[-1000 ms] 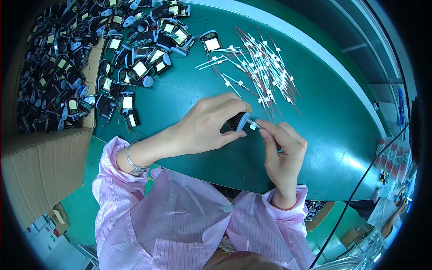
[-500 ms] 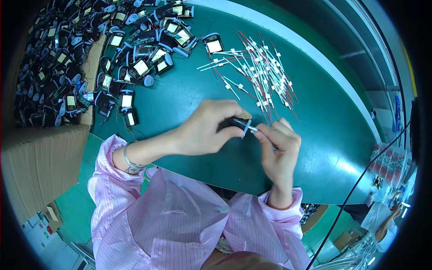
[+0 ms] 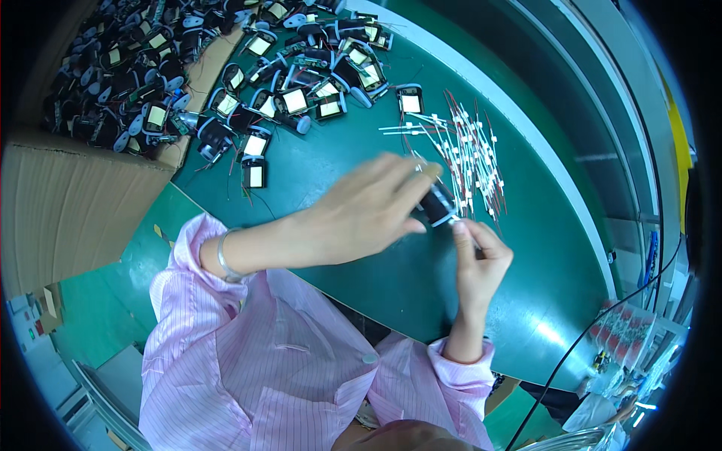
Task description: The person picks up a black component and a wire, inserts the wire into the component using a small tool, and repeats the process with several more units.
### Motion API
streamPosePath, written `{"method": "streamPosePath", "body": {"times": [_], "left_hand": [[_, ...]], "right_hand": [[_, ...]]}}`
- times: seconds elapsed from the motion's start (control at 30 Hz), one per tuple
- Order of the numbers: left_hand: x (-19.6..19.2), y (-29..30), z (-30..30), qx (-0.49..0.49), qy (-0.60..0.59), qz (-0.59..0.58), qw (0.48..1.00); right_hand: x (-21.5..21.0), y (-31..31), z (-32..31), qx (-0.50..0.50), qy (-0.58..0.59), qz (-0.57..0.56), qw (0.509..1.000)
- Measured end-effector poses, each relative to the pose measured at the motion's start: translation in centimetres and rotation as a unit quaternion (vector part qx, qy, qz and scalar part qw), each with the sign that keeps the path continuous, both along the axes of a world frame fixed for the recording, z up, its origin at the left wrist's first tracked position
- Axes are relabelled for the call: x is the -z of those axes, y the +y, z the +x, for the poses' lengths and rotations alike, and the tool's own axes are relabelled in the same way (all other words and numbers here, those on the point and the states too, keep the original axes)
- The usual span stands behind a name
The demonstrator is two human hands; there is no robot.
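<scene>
Across most of the view, a green table (image 3: 335, 154) with a pale strip curving along its far edge. By its left edge, a cardboard box (image 3: 83, 218), heaped with black units. On the table's far left corner, just beside the box, a loose spread of black units (image 3: 293, 100), many with a pale square patch and thin leads. Toward the far edge, right of these, a bundle of white-and-red wires (image 3: 470, 150).

Over the middle of the table, the left hand (image 3: 368, 199), blurred; thumb closed on the unit half a second ago, now spread clear of it, other fingers near its upper end. Cannot tell through the blur any firmness of grip there. Closer to the near edge, the right hand (image 3: 483, 264), with thumb and forefinger pinching at the unit's lower end.

Between both hands, above the table near the wires, the held unit (image 3: 435, 201), swung from nearly sideways to a steep slant. Judging by that, probably a change of hold rather than a release, with the right pinch kept. Inside that pinch, a small pale part (image 3: 456, 219), mostly hidden; cannot tell how far seated.
</scene>
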State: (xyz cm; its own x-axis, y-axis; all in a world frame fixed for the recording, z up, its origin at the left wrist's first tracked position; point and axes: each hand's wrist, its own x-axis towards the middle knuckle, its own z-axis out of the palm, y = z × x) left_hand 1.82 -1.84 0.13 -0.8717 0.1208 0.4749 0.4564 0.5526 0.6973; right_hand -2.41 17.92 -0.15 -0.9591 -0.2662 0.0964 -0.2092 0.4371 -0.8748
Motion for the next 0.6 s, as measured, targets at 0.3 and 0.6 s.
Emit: {"method": "streamPosePath", "body": {"times": [0.3,0.6], "left_hand": [[0.2,-7.8,6.8,-0.459,-0.135,-0.386,0.789],[2.5,-7.7,8.1,-0.433,-0.101,-0.312,0.839]], "right_hand": [[1.5,5.7,-16.7,0.108,-0.25,-0.245,0.93],[1.3,-2.5,-9.0,-0.171,0.091,0.129,0.973]]}}
